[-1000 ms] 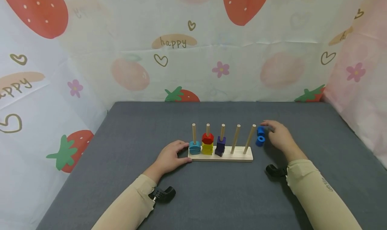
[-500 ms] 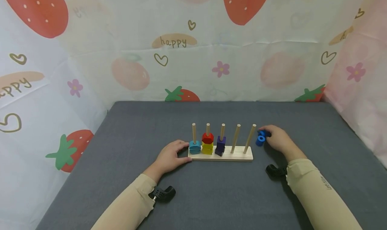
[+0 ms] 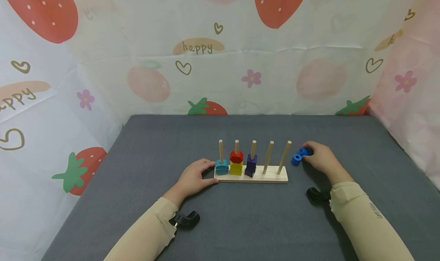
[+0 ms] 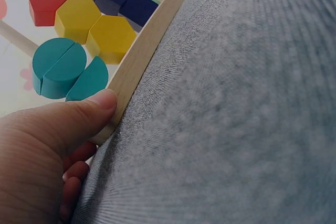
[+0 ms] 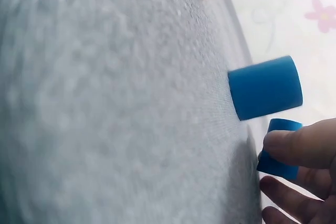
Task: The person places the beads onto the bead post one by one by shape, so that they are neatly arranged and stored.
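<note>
My left hand (image 3: 193, 177) grips the left end of a wooden peg board (image 3: 254, 179), with the thumb along its front edge. On the board's pegs sit teal rounded pieces (image 4: 59, 67), yellow hexagons (image 4: 111, 39) under a red hexagon (image 4: 49, 3), and dark blue square blocks (image 3: 251, 165). The two right pegs are bare. To the right of the board, my right hand (image 3: 321, 158) pinches a blue block (image 5: 281, 163) between thumb and fingers. Beside it a blue cylinder (image 5: 266, 88) with a hole in its top stands upright on the table.
A grey cloth (image 3: 220, 223) covers the table. Behind and at the sides hang printed curtains (image 3: 220, 78) with strawberries and hearts. A black wrist mount (image 3: 186, 219) sticks out from the left sleeve, and another black mount (image 3: 317, 195) from the right.
My right hand has come down onto the farther blue block, pinched it, and shifted it slightly right, away from the pegs. The left hand and the board have stayed in place.
</note>
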### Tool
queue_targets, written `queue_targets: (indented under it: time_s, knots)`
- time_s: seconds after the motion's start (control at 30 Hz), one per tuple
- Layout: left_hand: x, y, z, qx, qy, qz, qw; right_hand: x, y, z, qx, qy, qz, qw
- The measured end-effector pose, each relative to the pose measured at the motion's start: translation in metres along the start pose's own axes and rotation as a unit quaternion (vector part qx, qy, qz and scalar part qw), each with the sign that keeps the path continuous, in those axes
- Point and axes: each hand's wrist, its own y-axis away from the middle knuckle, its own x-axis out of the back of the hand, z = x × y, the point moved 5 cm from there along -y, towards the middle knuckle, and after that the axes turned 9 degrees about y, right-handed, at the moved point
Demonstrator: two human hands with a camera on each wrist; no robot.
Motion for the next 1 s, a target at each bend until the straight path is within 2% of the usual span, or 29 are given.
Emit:
queue_targets:
  time_s: [0.23,0.47,0.7,1.0]
  knots:
    - [0.0,0.0,0.0,0.003,-0.002,-0.001,1.0,0.007,0.004,0.004,-0.038,-0.035,-0.002,0.999]
    - [0.0,0.0,-0.001,-0.005,0.001,0.003,1.0,0.022,0.006,-0.001,-0.041,-0.082,0.026,0.995]
    - [0.0,0.001,0.0,-0.007,0.003,0.005,1.0,0.042,0.012,-0.022,-0.03,-0.142,0.036,0.989]
    - [0.001,0.001,0.002,-0.003,0.006,0.002,1.0,0.07,0.018,-0.062,0.006,-0.177,0.069,0.982]
